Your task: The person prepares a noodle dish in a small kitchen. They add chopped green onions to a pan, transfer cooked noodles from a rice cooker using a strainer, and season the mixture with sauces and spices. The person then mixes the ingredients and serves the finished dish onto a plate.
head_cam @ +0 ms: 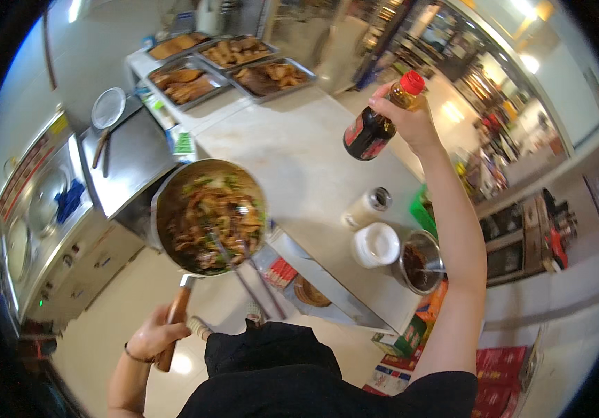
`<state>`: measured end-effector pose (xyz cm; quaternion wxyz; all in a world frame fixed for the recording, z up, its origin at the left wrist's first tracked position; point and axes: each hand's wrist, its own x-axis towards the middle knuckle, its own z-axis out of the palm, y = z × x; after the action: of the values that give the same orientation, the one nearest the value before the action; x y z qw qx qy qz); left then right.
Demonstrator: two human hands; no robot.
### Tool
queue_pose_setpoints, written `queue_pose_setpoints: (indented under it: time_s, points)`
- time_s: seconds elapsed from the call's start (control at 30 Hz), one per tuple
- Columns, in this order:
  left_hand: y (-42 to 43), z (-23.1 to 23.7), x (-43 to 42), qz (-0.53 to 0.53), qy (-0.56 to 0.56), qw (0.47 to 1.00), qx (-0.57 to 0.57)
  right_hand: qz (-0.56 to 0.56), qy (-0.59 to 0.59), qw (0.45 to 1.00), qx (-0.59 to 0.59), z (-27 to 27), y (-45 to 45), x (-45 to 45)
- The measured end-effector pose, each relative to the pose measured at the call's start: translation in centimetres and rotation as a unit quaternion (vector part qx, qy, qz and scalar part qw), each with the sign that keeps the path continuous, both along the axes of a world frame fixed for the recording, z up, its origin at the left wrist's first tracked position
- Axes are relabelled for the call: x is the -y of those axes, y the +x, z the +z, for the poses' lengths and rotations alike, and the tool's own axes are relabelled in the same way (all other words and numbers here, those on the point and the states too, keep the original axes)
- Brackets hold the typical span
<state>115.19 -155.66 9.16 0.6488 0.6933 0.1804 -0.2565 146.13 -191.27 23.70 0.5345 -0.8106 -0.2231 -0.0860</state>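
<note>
My left hand (pixel 159 334) grips the wooden handle (pixel 178 308) of a deep metal pan (pixel 156 209). Inside the pan is cooked food (pixel 216 214) with brown pieces and green vegetables, and metal tongs (pixel 236 271) rest in it, their other end sticking out over the rim towards me. At the upper right, my right hand (pixel 401 112) holds a glass bottle of dark liquid (pixel 370 133) by its neck; the bottle is tilted, its red cap (pixel 412 82) uppermost. Below that bottle, a jar (pixel 367 209), a white round container (pixel 376 244) and a metal pot of dark sauce (pixel 418 264) stand on the worktop.
Several metal trays of browned food (pixel 270 78) lie on the far end of the pale worktop (pixel 289 136). To the left, a strainer (pixel 109 108) lies on a steel surface (pixel 127 151). A green basket (pixel 423 209) and boxes (pixel 401 337) sit at the right.
</note>
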Motion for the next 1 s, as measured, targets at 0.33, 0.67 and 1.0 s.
queue_pose_setpoints:
  time_s: [0.33, 0.67, 1.0]
  points:
    - [-0.4, -0.9, -1.1, 0.098, 0.075, 0.992, 0.037, -0.303, -0.067, 0.95, -0.015, -8.0, 0.5, 14.2]
    - [-2.0, -2.8, -0.5, 0.04, 0.005, 0.999, -0.012, -0.398, 0.072, 0.906, -0.124, -17.2, -2.4, 20.1]
    - [-3.4, -4.5, -0.9, 0.064, -0.029, 0.997, -0.014, -0.402, 0.072, 0.907, -0.103, -19.9, -2.4, 21.9]
